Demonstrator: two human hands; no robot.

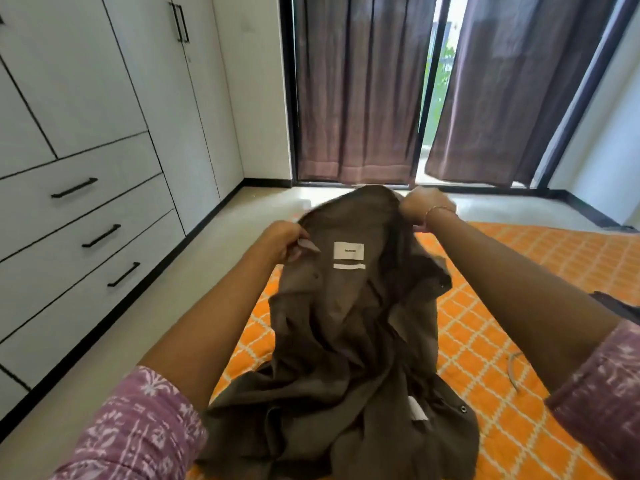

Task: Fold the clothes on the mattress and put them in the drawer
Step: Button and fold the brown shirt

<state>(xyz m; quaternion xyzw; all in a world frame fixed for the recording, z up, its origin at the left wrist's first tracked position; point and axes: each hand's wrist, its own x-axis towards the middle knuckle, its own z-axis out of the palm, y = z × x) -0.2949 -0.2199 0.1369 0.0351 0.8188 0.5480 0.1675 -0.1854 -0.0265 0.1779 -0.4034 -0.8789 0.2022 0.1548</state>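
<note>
A brown shirt (349, 341) with a white neck label hangs in front of me, its lower part crumpled on the orange patterned mattress (512, 299). My left hand (285, 242) pinches the collar's left side. My right hand (424, 204) grips the shirt's upper right part, raised a little higher. The shirt is open, with its inside facing me. Three white drawers with black handles (100, 235) are in the wardrobe on the left, all closed.
A pale floor strip (194, 271) runs between the mattress and the wardrobe (86, 98). Dark curtains (356, 91) hang over a glass door ahead. A dark garment (620, 306) lies at the mattress's right edge, and a thin strap (512, 368) lies nearby.
</note>
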